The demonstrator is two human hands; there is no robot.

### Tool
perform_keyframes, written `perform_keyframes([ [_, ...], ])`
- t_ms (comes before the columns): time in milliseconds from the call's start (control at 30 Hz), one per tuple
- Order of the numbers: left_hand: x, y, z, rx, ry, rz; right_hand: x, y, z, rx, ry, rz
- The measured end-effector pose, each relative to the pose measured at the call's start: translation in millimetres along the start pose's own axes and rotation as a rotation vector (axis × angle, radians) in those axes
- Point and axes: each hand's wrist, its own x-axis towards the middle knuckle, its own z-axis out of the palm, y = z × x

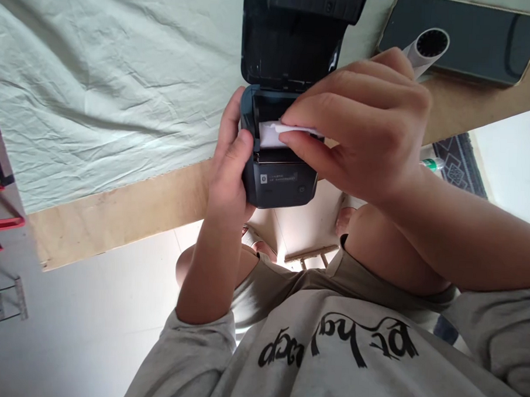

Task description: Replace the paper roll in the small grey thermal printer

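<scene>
A small dark label printer (278, 184) has its black lid (293, 42) swung up, away from me. My left hand (233, 156) is wrapped around the printer's left side, the thumb on its edge. White paper (268, 134) lies in the open compartment. Between thumb and index finger, my right hand (360, 121) pinches a strip of that paper above the compartment. Just beyond my right knuckles a white tube with a dark, toothed end (432, 43) sticks up; its lower part is hidden by the hand.
A phone (465, 37) lies at the table's far right. Pale green cloth (112, 86) covers the table back from its wooden edge (123, 218). Red bars (2, 225) stand at the far left. My legs and a wooden stool (311, 256) are below.
</scene>
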Motion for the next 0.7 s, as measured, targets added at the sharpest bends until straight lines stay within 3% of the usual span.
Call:
perform_keyframes([
  [100, 1, 2, 2, -0.136, 0.001, -0.039, -3, -3, -3, 0.039, 0.042, -0.054],
  [200, 4, -2, -2, -0.245, -0.148, -0.002, -7, -8, -5, 0.113, 0.018, -0.101],
  [267, 7, -7, -8, -0.145, -0.285, 0.062, -9, -10, -5, 0.164, -0.041, -0.120],
  [367, 10, -12, -18, 0.072, -0.281, 0.103, -11, -8, -7, 0.268, -0.115, -0.128],
  [467, 10, -14, -21, 0.151, -0.259, 0.101, -10, -3, -10, 0.444, -0.120, -0.069],
  [533, 10, -14, -20, 0.130, -0.265, 0.105, -8, -1, -13, 0.536, -0.086, 0.014],
  [700, 10, -15, -20, 0.097, -0.253, 0.128, -4, 8, -12, 0.535, 0.164, 0.161],
])
